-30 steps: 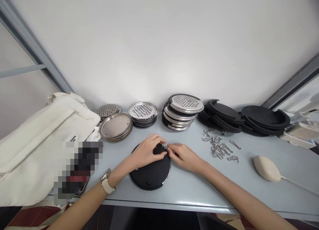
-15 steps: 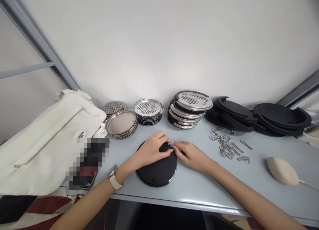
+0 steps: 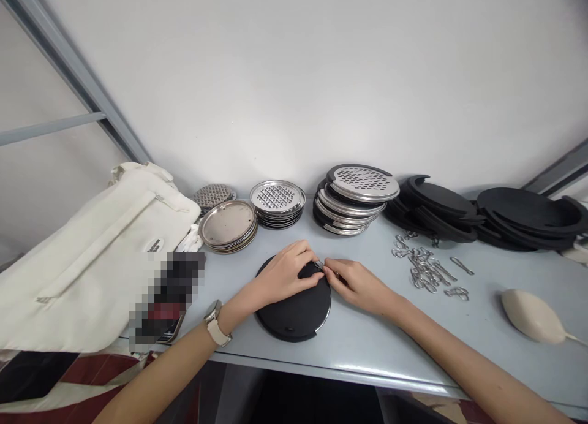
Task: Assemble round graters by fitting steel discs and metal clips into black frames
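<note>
A black round disc (image 3: pixel 294 317) with a metal rim showing along its right side lies flat at the table's front. Across its top rests my left hand (image 3: pixel 287 274), fingers bent over the disc, with thumb and fingertips near its right edge. Between both hands a small metal wire clip (image 3: pixel 318 265) shows in part. The fingers of my right hand (image 3: pixel 356 283) are pinched on the clip's outer end at the disc's edge; my fingertips hide most of it. To the right lies a loose pile of similar wire clips (image 3: pixel 425 268).
Along the wall stand metal grater discs (image 3: pixel 278 197), plain metal discs (image 3: pixel 228 223), grater discs in black holders (image 3: pixel 362 185) and stacked black holders (image 3: pixel 441 203). A cream bag (image 3: pixel 105 246) lies left, a beige computer mouse (image 3: pixel 533 315) right. The grey table (image 3: pixel 367 356) ends near me.
The view has shifted slightly, so everything sits a little further right. Both hands stay at the disc's edge, with the right fingertips slightly shifted on the clip.
</note>
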Demonstrator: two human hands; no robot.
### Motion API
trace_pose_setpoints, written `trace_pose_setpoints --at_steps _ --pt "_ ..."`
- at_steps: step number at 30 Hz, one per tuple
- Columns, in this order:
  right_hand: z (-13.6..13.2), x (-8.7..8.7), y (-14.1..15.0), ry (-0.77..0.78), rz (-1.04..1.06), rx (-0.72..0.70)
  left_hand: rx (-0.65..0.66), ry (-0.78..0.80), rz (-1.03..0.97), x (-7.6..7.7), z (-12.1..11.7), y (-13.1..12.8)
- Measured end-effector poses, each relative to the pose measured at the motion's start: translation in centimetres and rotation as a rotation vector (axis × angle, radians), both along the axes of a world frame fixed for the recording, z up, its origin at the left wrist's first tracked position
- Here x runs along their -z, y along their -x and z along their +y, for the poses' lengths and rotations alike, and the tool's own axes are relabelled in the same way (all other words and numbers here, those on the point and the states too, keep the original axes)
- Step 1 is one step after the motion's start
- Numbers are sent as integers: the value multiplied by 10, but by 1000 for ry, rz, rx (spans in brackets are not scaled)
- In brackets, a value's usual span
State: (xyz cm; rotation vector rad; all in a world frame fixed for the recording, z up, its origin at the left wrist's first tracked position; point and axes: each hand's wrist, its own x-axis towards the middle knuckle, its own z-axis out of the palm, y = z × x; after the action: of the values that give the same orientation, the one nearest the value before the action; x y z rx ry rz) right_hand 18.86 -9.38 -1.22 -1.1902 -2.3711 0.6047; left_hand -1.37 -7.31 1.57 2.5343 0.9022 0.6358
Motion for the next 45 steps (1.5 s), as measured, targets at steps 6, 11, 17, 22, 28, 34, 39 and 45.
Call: trace_pose_setpoints --at_steps 6,11,17,22,28,34,39,45 --pt "1 2 0 -12 -24 23 -8 -34 6 2 0 0" --pt "1 2 -1 -14 -28 9 -3 -42 11 4 1 0" --pt "0 0 -1 -4 -16 -14 1 -18 7 2 1 0" --pt "-1 -2 0 -13 2 -13 -25 -25 16 1 0 0" --pt "0 0 -1 -15 -23 -14 -49 -52 -2 1 -1 -2" --pt "1 1 -1 -19 -22 -12 12 -17 -25 0 -2 -3" --pt "0 -1 0 -4 -20 -14 8 115 -86 -1 -2 -2" --pt "1 2 0 18 5 -6 -19 244 -166 0 0 -3"
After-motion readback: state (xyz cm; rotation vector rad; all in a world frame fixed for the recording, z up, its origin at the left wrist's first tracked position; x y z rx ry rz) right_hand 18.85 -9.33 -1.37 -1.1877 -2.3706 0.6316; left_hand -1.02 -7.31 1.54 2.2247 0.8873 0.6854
